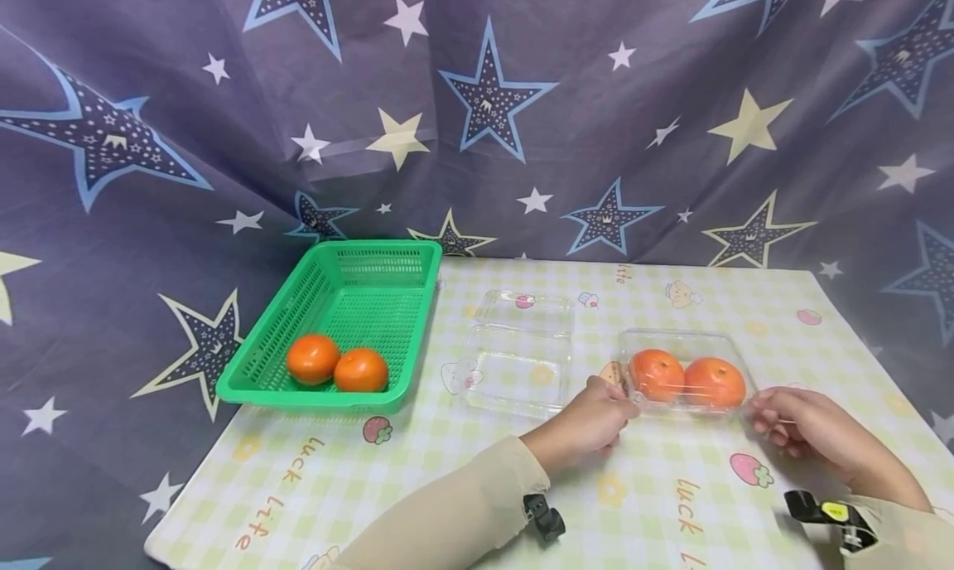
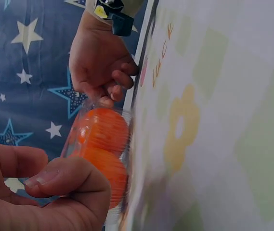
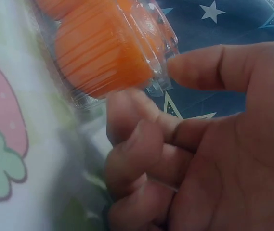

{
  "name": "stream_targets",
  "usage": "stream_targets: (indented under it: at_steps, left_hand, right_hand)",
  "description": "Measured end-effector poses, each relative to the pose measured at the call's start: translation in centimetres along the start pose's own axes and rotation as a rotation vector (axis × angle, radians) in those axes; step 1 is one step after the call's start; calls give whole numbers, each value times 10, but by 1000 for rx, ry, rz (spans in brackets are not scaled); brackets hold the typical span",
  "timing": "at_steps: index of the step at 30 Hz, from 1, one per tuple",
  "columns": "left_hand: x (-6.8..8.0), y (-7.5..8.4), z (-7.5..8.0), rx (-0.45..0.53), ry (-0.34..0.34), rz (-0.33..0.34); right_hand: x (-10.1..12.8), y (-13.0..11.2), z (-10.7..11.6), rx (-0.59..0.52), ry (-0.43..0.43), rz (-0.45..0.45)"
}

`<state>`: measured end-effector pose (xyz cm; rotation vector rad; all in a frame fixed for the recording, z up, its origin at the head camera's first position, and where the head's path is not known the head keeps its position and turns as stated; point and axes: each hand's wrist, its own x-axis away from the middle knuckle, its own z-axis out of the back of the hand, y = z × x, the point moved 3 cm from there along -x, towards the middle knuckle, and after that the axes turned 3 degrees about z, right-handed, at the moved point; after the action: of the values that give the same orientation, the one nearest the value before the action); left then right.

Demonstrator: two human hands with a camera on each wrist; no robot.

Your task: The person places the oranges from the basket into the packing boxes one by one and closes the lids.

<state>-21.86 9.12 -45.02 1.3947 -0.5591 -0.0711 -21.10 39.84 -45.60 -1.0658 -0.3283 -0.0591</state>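
Observation:
A clear plastic box (image 1: 678, 336) on the right of the table has its lid down over two oranges (image 1: 657, 375), (image 1: 715, 382) lying side by side. At the box's front left corner, my left hand (image 1: 589, 417) pinches the edge with thumb and curled fingers. My right hand (image 1: 808, 429) pinches the rim at the right end, thumb above and index finger below in the right wrist view, the other fingers curled. Through the ribbed plastic, the orange (image 3: 98, 53) shows close to the right fingertips.
Left of the box lies a second clear plastic box (image 1: 519, 369), its lid folded open towards the back. A green basket (image 1: 417, 330) stands at the table's left with two oranges (image 1: 313, 359), (image 1: 361, 370) near its front. Behind the table (image 1: 373, 487) hangs a star-patterned curtain (image 1: 522, 181).

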Motion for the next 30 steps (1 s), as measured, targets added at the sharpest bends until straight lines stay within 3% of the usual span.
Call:
stream_targets:
  at_steps: [4,9,16,25,30]
  left_hand:
    - [6,4,4,-76,6,-21]
    - [12,12,13,-148,15,-45]
    - [16,30,39,-132,30,-127]
    - [23,42,80,-247,107,-239]
    - [30,45,102,-351,162,-268]
  right_hand:
    - [2,1,3,43,80,8]
    - [4,-3,10,202,260,25]
    - [6,-24,13,311,440,49]
    - [6,-65,3,429,474,175]
    - [4,-85,-10,443,475,207]
